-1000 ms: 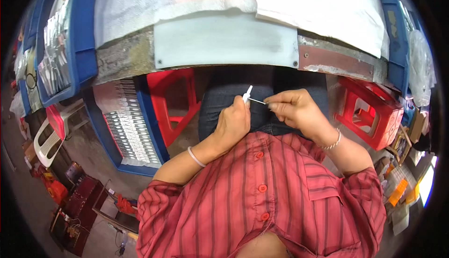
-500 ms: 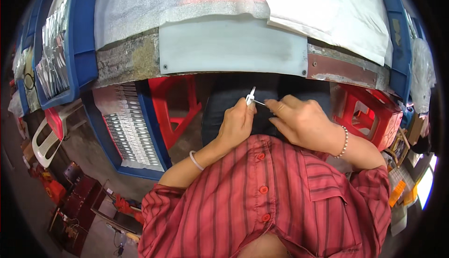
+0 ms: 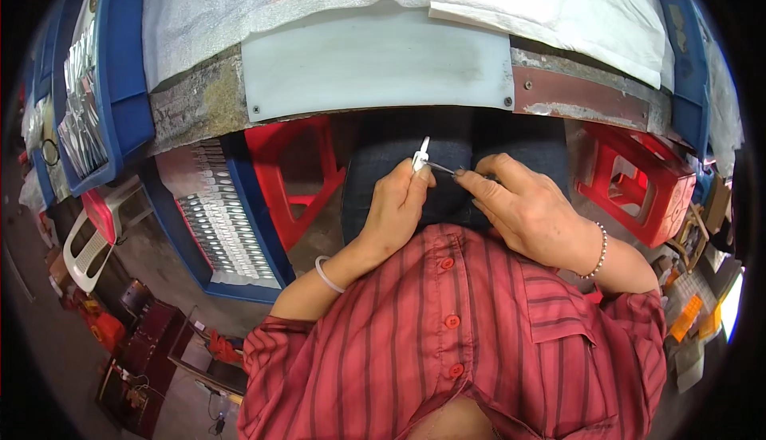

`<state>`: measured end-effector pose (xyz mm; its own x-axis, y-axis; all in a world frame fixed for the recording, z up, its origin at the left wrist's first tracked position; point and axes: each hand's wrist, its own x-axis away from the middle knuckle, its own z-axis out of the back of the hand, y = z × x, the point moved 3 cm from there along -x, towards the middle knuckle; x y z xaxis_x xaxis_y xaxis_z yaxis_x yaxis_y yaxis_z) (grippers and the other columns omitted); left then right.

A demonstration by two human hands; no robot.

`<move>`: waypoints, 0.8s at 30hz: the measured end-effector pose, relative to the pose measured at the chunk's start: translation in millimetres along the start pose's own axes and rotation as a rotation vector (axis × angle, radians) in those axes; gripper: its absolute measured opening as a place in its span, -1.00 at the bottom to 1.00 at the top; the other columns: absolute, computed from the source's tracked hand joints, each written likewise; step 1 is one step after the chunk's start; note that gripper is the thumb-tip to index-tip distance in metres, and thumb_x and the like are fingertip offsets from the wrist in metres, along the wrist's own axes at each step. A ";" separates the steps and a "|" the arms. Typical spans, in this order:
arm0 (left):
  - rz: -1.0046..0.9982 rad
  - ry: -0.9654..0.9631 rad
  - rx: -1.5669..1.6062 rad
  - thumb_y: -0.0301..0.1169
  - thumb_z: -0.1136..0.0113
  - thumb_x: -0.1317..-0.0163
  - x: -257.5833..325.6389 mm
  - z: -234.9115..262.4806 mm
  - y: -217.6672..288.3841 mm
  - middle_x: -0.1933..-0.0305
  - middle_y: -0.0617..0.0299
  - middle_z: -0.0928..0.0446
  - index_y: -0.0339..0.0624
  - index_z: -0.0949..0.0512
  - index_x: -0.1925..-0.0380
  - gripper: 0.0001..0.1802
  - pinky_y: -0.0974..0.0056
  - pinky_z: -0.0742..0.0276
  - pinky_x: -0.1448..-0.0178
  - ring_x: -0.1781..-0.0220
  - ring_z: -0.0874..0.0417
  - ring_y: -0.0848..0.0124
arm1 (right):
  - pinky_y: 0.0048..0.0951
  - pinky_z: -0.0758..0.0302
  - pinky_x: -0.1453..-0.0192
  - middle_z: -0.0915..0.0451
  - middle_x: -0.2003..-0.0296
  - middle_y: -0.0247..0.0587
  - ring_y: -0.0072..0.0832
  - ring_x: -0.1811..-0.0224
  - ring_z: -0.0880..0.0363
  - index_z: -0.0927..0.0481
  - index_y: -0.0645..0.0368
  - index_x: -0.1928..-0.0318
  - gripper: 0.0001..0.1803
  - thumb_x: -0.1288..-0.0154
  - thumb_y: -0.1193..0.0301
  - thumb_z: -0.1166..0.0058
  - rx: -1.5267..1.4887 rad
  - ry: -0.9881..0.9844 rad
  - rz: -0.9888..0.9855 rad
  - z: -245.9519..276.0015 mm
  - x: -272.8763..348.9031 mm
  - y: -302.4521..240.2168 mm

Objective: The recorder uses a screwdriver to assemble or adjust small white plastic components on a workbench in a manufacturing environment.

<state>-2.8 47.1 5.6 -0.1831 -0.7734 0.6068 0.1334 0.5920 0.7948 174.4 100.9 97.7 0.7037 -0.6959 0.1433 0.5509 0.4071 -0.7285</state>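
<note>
Above my lap, my left hand (image 3: 396, 207) pinches a small white pointed piece (image 3: 420, 158) between thumb and fingers, its narrow tip sticking up past them. My right hand (image 3: 533, 215) is closed on a thin metal rod (image 3: 440, 168), which reaches left to the white piece. Whether the rod's end is in the piece or only against it, I cannot tell. Both hands are just below the bench edge and in front of my striped shirt. The far end of the rod is hidden in my right fingers.
Ahead is a workbench with a pale grey panel (image 3: 375, 65) and white sheeting (image 3: 550, 17). Blue crates with shiny metal pieces stand at the left; the lower crate (image 3: 271, 236) holds neat rows. Red plastic stools (image 3: 634, 185) flank my legs.
My right hand has turned slightly, and its fingers are drawn closer together around the rod. The left hand still grips the white piece. The whole view has shifted a little.
</note>
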 end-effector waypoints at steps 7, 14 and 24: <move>-0.172 0.098 -0.233 -0.40 0.09 -0.41 1.3 -4.1 5.0 0.62 -0.03 -0.42 -0.35 -0.43 0.40 -0.75 0.13 -0.35 0.46 0.58 -0.53 0.09 | -0.30 -0.53 0.21 -0.53 0.28 0.03 -0.11 0.31 -0.57 -0.53 0.38 0.01 -0.68 -0.19 0.62 -0.08 -0.347 0.053 -0.186 -2.7 -0.1 7.5; -0.159 0.083 -0.210 -0.40 0.09 -0.41 1.1 -3.8 5.1 0.62 -0.04 -0.43 -0.35 -0.42 0.39 -0.75 0.12 -0.37 0.44 0.55 -0.55 0.05 | -0.29 -0.53 0.22 -0.54 0.36 0.07 -0.06 0.35 -0.59 -0.55 0.42 0.05 -0.73 -0.26 0.54 -0.03 -0.415 0.078 -0.263 -4.6 -4.0 9.5; -0.124 0.052 -0.171 -0.36 0.11 -0.43 0.0 -1.9 0.9 0.60 -0.05 -0.45 -0.34 -0.42 0.39 -0.72 0.10 -0.39 0.42 0.52 -0.57 0.01 | -0.32 -0.55 0.29 -0.59 0.31 0.08 -0.09 0.36 -0.62 -0.51 0.35 -0.02 -0.67 -0.22 0.54 -0.07 -0.269 -0.077 -0.333 -3.9 -8.6 7.8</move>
<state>-0.9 47.2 6.3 -0.1583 -0.8515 0.4999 0.2767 0.4477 0.8503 170.9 107.8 88.2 0.5442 -0.7128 0.4423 0.6242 -0.0081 -0.7812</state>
